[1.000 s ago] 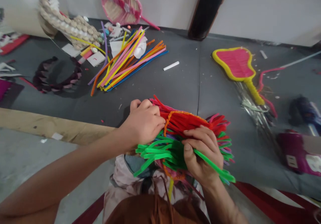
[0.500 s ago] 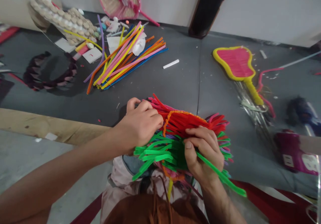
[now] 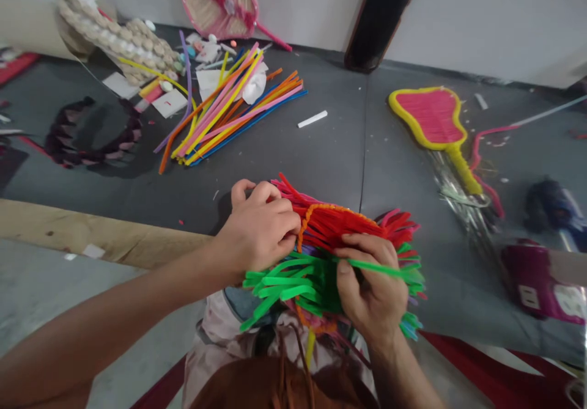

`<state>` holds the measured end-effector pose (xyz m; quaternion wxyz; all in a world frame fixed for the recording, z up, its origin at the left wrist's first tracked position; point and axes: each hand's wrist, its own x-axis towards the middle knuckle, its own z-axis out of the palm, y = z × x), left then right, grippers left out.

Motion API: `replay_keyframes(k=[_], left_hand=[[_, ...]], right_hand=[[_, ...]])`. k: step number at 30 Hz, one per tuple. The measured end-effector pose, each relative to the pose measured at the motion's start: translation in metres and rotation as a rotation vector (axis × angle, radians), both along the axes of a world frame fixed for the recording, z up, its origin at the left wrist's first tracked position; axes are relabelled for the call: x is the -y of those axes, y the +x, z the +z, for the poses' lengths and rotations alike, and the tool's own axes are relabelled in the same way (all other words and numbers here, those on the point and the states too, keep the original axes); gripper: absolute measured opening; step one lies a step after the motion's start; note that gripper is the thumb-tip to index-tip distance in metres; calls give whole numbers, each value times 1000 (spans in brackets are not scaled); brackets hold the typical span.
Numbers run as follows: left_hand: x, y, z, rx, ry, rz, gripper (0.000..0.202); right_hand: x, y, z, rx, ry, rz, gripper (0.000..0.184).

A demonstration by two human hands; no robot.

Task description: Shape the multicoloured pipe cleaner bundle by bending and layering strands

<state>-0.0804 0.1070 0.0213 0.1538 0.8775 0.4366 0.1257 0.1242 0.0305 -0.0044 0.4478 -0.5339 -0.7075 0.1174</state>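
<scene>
A woven bundle of red, pink and green pipe cleaners (image 3: 325, 230), edged in twisted orange, rests over my lap at the table edge. My left hand (image 3: 261, 228) is closed with curled fingers on its left end; the fingertips are partly hidden. On the right, my right hand (image 3: 373, 280) pinches a green pipe cleaner (image 3: 376, 266) between thumb and index finger. That strand lies across the fingers, its free end toward the right. Loose green ends (image 3: 282, 287) fan out to the left below my left hand.
Loose coloured pipe cleaners (image 3: 224, 112) lie on the dark table (image 3: 321, 158). A dark headband (image 3: 94, 131) is at left. A yellow-edged pink paddle shape (image 3: 431, 115) sits at right, near a maroon object (image 3: 527, 280). A black post-like piece (image 3: 383, 18) stands behind.
The green pipe cleaner in my right hand has swung up from pointing down-right to lying nearly level across the fingers. My left hand has barely moved.
</scene>
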Motion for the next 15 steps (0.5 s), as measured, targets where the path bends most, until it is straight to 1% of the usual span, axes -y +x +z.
replay_keyframes(k=[3,5,7,13,15], left_hand=[[2,-1,-2,-11,97,-25,16],[2,-2,-4,0,189,-57,16],[1,-4,-5,10,244,-80,17],[1,-9,-2,93,214,-102,27],[0,-11,-3,131,211,-126,29]], right_hand=[[-2,-4,-2,121,-19,-7,17],[-2,-6,-3,176,-30,-23,18],[-2,-7,-4,210,-41,-38,18],[-1,-6,-5,206,-44,-26,10],[-2,-6,-5,223,-49,-34,11]])
